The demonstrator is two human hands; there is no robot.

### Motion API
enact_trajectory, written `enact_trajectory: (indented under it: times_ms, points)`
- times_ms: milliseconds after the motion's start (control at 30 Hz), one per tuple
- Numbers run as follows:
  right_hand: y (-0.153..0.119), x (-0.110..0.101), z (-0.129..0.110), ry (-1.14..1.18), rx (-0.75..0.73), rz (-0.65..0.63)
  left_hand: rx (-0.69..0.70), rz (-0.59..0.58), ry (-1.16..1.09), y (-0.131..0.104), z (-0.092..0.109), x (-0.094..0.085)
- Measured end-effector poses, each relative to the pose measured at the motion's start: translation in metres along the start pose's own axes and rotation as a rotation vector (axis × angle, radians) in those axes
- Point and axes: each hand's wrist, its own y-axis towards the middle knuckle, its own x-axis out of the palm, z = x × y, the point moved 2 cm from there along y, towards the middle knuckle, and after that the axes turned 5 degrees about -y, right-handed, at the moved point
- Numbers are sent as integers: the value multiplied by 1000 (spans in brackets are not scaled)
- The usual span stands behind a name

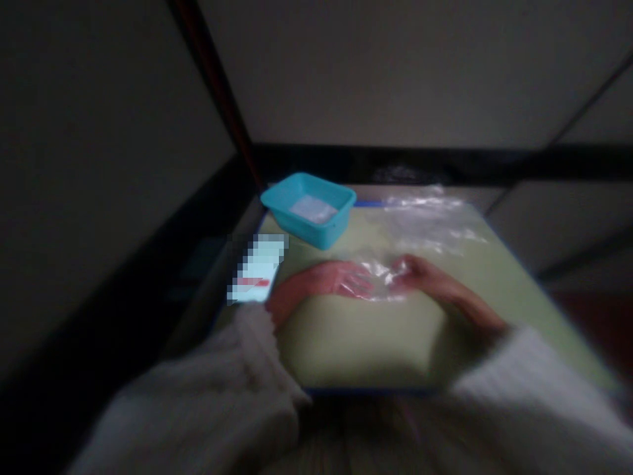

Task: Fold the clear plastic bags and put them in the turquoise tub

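A clear plastic bag stretches between my two hands above the table. My left hand lies with its fingers stretched out toward the right, and the shiny film covers them. It looks as if these fingers are inside the bag, though blur hides the exact edge. From the other side, my right hand has its fingers curled on the bag's right end. Beyond the hands, a loose heap of clear plastic bags spreads over the far right of the table.
A turquoise plastic basket with a whitish flat item inside stands at the far left of the pale yellow table, which has a blue edge. A lit phone, its screen blurred out, is beside my left forearm. Walls rise behind and to the left.
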Motion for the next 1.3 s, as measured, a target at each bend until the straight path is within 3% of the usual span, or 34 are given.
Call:
enact_trajectory:
  times_ms: [267, 500, 700, 933, 1300]
  points:
    - [3, -2, 9, 9, -34, 113, 97, 26, -42, 4, 1, -15]
    - [-2, -3, 5, -88, -80, 214, 343, 340, 53, -12, 0, -34]
    - [1, -3, 10, -302, -191, 293, 471, 640, 352, -16, 9, -16]
    - [6, -1, 15, -403, -211, 278, 457, 767, 568, -12, 13, -4]
    - [0, 5, -7, -514, -204, 269, 452, 870, 723, -10, 8, -1]
